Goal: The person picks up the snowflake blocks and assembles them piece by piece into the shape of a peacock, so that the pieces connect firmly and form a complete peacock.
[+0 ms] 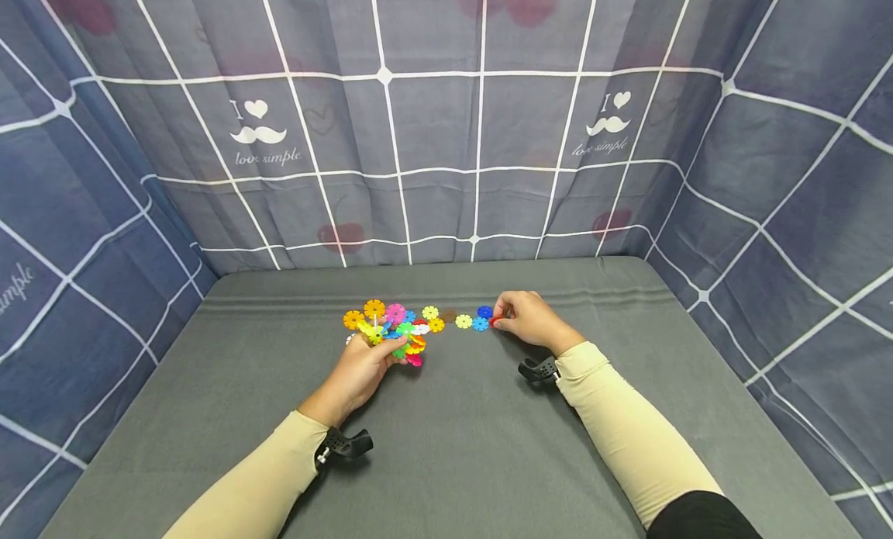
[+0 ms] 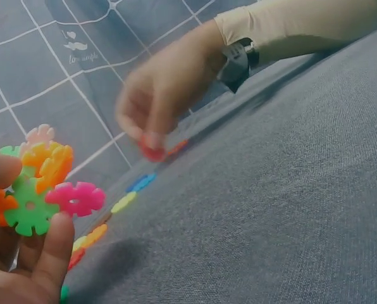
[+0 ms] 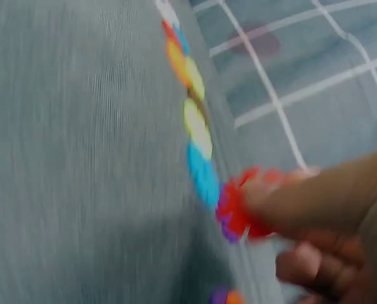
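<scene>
My left hand [image 1: 359, 372] grips a cluster of joined snowflake discs [image 2: 30, 208] in green, orange, pink and yellow, its thumb on one side and fingers on the other. The cluster is raised above the cloth in the left wrist view. Farther right, my right hand [image 1: 533, 318] pinches a red snowflake disc [image 3: 231, 206] between thumb and fingers. That disc is at the right end of a line of discs, close to a light blue disc [image 1: 480, 324] and a dark blue disc [image 1: 484, 312].
Along the line lie a pale yellow disc [image 1: 463, 321], a brown disc [image 1: 449, 316] and an orange disc [image 1: 436, 325]. Grey cloth [image 1: 460, 446] covers the table. A checked curtain [image 1: 432, 136] hangs behind and at both sides.
</scene>
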Tool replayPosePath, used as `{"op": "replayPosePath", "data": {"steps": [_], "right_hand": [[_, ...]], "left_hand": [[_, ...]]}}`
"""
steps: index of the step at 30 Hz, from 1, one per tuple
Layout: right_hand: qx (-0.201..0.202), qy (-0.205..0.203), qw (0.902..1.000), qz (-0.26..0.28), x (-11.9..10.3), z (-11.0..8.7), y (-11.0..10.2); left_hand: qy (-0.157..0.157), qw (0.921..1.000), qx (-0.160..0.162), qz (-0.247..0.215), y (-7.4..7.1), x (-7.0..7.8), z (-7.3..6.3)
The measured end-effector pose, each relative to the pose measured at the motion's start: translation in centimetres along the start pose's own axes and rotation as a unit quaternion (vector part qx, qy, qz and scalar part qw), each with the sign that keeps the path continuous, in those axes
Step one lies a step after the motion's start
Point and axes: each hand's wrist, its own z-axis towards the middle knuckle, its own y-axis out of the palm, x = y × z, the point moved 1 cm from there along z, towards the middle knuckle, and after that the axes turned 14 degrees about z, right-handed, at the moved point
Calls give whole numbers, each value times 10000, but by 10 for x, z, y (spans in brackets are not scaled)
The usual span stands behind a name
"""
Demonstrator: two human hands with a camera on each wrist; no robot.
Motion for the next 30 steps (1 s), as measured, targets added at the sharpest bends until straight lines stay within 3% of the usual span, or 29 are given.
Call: {"op": "replayPosePath", "data": {"steps": [3,6,10,15,22,30], "right_hand": [[40,-38,9920,1260,-21,3,9],[-112,-79,9681,2502,-43,5,23],[-296,-272,9440,3276,-62,4,43],[-447,-283,9337,3542,-68,2,62],[-357,-383,9362,3476,-69,0,66],[-685,-643,9354,3408,-70,0,63]], "left_hand": [[-49,9998,-136,124,1,-1,-1],[-62,9992,-356,184,3,-1,-2],[-35,9973,-690,259,6,-2,-4],[-15,9952,-938,268,9,-1,-6],[-7,9942,-1040,273,8,0,-8],[-36,9936,-1128,110,6,2,-10]]}}
